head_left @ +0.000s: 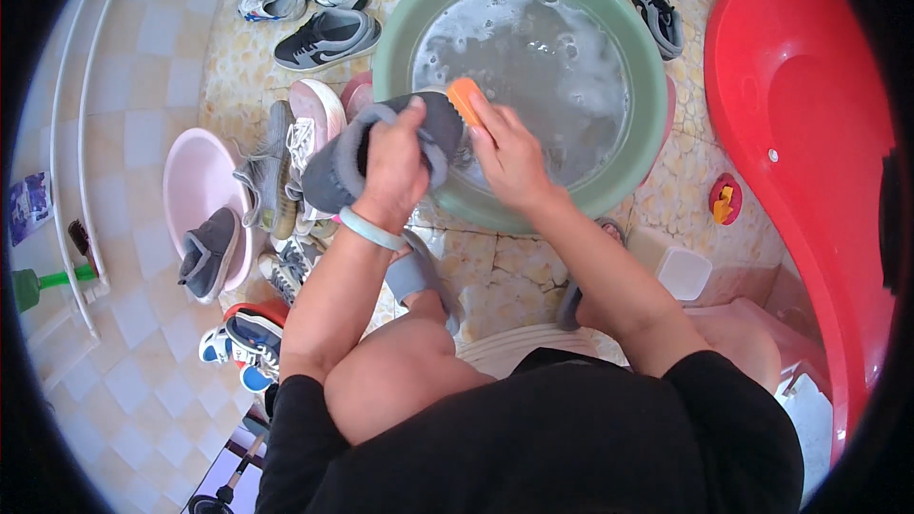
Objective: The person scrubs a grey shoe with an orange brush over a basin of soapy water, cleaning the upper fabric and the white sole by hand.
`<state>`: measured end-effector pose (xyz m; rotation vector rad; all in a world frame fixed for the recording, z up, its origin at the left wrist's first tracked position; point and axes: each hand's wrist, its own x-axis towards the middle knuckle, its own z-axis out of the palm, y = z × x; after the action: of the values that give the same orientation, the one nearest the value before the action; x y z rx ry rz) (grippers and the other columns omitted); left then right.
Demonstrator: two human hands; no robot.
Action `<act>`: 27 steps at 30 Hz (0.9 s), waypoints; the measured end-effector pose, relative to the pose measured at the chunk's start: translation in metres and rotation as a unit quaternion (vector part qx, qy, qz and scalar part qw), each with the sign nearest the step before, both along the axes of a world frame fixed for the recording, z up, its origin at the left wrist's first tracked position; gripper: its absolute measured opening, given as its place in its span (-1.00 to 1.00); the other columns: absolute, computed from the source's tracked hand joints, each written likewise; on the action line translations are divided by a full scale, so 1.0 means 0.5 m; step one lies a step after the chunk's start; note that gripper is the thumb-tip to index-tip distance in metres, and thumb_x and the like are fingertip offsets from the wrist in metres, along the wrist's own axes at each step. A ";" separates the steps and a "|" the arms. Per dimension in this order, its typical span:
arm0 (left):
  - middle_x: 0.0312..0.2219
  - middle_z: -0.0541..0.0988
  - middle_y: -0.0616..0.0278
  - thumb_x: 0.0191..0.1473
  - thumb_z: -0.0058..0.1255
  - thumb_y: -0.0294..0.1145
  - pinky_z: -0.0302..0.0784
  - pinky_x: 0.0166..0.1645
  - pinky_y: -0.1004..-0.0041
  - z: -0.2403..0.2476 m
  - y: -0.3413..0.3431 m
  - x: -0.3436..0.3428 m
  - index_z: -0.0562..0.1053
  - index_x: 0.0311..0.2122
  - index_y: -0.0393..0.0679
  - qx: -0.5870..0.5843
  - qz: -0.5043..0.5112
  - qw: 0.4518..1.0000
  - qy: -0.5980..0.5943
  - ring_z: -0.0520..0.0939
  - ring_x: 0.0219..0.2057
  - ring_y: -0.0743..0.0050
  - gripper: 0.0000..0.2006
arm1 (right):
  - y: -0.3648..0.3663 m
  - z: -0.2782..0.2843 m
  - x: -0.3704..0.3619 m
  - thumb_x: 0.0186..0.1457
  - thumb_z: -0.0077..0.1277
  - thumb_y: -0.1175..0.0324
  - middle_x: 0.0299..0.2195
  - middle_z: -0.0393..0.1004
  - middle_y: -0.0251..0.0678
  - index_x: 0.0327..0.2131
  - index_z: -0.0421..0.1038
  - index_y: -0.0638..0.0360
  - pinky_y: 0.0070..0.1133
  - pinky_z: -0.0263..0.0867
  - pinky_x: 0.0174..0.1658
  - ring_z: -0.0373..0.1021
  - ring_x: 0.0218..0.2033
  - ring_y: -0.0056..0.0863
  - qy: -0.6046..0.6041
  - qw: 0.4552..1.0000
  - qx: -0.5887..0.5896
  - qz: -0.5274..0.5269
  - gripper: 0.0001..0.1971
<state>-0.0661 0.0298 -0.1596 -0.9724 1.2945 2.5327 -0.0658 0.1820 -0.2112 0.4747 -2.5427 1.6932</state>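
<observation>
My left hand (392,167) grips a dark grey, fleece-lined shoe (333,169), its thumb over the lining of the opening. The shoe is held at the near left rim of a large green basin (395,43) of murky, sudsy water (533,76). In my right hand (514,157) is an orange-backed scrub brush (465,98), its bristles against the end of the shoe nearest the water. A similar grey shoe (210,249) rests on the edge of a pale pink basin (181,181) at the left.
Several sneakers (328,38) stand on the tiled floor at the far left, and more lie beside the pink basin. One black shoe (651,8) is right of the green basin. A red tub (752,48) curves along the right, near a white container (681,271).
</observation>
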 end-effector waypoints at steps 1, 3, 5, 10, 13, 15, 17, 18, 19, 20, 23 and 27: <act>-0.30 0.53 0.13 0.18 -0.12 -0.41 0.51 -0.23 0.42 -0.002 0.014 0.009 0.39 -0.17 -0.38 -0.034 -0.009 0.999 0.003 0.57 -0.33 0.38 -0.77 | -0.017 0.012 -0.034 0.15 -0.11 0.27 -0.24 0.45 -0.08 0.09 0.31 -0.05 -0.38 0.35 -0.17 0.41 -0.25 -0.13 0.003 0.999 0.038 -0.001 -0.60; -0.31 0.53 0.16 0.17 -0.10 -0.41 0.50 -0.23 0.44 0.002 0.029 0.027 0.41 -0.18 -0.36 -0.055 -0.051 0.997 0.021 0.56 -0.33 0.43 -0.78 | -0.035 0.030 -0.090 0.15 -0.11 0.28 -0.27 0.45 -0.09 0.08 0.32 -0.04 -0.37 0.34 -0.16 0.41 -0.26 -0.13 -0.003 0.997 0.079 -0.007 -0.61; -0.31 0.53 0.17 0.16 -0.10 -0.42 0.49 -0.23 0.45 0.001 0.012 0.026 0.40 -0.17 -0.36 -0.043 -0.049 0.998 0.013 0.56 -0.33 0.44 -0.78 | -0.047 0.055 -0.147 0.15 -0.12 0.29 -0.34 0.43 -0.11 0.06 0.35 -0.04 -0.36 0.33 -0.16 0.41 -0.29 -0.13 -0.151 0.966 0.154 0.141 -0.63; -0.30 0.55 0.14 0.16 -0.10 -0.42 0.53 -0.18 0.43 0.009 0.010 0.020 0.40 -0.19 -0.35 -0.036 -0.006 0.999 0.009 0.59 -0.31 0.39 -0.80 | 0.018 0.041 -0.031 0.15 -0.11 0.30 -0.22 0.46 -0.11 0.03 0.37 0.06 -0.42 0.33 -0.17 0.43 -0.23 -0.20 -0.087 0.992 0.044 0.082 -0.64; -0.31 0.54 0.15 0.16 -0.09 -0.41 0.50 -0.20 0.44 0.009 0.006 0.024 0.41 -0.21 -0.36 -0.027 -0.020 0.999 0.011 0.57 -0.32 0.43 -0.79 | 0.025 0.032 -0.025 0.15 -0.08 0.29 -0.18 0.47 -0.10 0.00 0.39 0.12 -0.44 0.33 -0.19 0.44 -0.23 -0.23 -0.043 0.996 -0.050 0.052 -0.65; -0.32 0.53 0.16 0.15 -0.07 -0.39 0.45 -0.24 0.46 -0.010 -0.003 0.035 0.43 -0.24 -0.37 -0.064 -0.058 0.996 0.006 0.53 -0.32 0.50 -0.78 | 0.010 0.031 -0.066 0.16 -0.07 0.34 -0.31 0.52 -0.13 -0.04 0.44 0.13 -0.53 0.33 -0.20 0.44 -0.34 -0.37 -0.033 0.993 -0.010 0.109 -0.70; -0.32 0.53 0.20 0.14 -0.07 -0.38 0.44 -0.24 0.47 -0.034 0.001 0.069 0.43 -0.19 -0.36 -0.163 -0.114 0.979 0.038 0.52 -0.32 0.53 -0.76 | -0.045 0.080 -0.135 0.17 -0.08 0.29 -0.30 0.53 -0.11 -0.05 0.45 0.12 -0.54 0.33 -0.18 0.45 -0.33 -0.37 -0.125 0.961 0.111 0.222 -0.70; -0.31 0.53 0.21 0.14 -0.07 -0.37 0.44 -0.22 0.47 -0.026 0.007 0.068 0.42 -0.17 -0.35 -0.196 -0.132 0.970 0.062 0.52 -0.32 0.54 -0.75 | -0.057 0.100 -0.167 0.18 -0.10 0.24 -0.30 0.54 -0.10 -0.06 0.46 0.11 -0.55 0.33 -0.16 0.46 -0.31 -0.37 -0.204 0.894 0.229 0.327 -0.69; -0.31 0.52 0.22 0.14 -0.07 -0.36 0.42 -0.21 0.48 -0.018 0.008 0.061 0.42 -0.17 -0.34 -0.120 -0.097 0.987 0.037 0.51 -0.31 0.55 -0.75 | -0.052 0.090 -0.178 0.18 -0.10 0.24 -0.30 0.54 -0.10 -0.06 0.46 0.11 -0.55 0.33 -0.16 0.46 -0.31 -0.37 -0.203 0.895 0.231 0.323 -0.69; -0.31 0.51 0.24 0.15 -0.06 -0.35 0.41 -0.20 0.48 -0.009 0.009 0.053 0.42 -0.16 -0.33 -0.044 -0.063 0.997 0.011 0.49 -0.30 0.56 -0.75 | -0.044 0.074 -0.182 0.19 -0.11 0.21 -0.27 0.54 -0.11 -0.05 0.46 0.10 -0.55 0.33 -0.13 0.46 -0.28 -0.39 -0.202 0.904 0.185 0.328 -0.67; -0.31 0.53 0.22 0.15 -0.06 -0.36 0.47 -0.19 0.46 -0.012 0.002 0.066 0.40 -0.16 -0.31 -0.070 -0.043 0.996 0.034 0.54 -0.30 0.50 -0.76 | -0.015 0.060 -0.146 0.18 -0.11 0.17 -0.29 0.55 -0.14 -0.06 0.47 0.08 -0.52 0.33 -0.15 0.47 -0.29 -0.41 -0.180 0.935 0.068 0.297 -0.66; -0.29 0.54 0.19 0.16 -0.07 -0.37 0.51 -0.19 0.44 -0.008 -0.014 0.061 0.39 -0.15 -0.30 -0.056 -0.052 0.996 0.053 0.58 -0.30 0.43 -0.77 | 0.089 0.068 -0.087 0.16 -0.09 0.23 -0.30 0.55 -0.19 -0.04 0.45 0.09 -0.52 0.33 -0.17 0.45 -0.31 -0.48 -0.229 0.958 -0.036 0.169 -0.67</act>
<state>-0.0358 0.0228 -0.1636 -0.7778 1.4888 2.4857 -0.1092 0.2267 -0.1774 0.6010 -2.8206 2.2364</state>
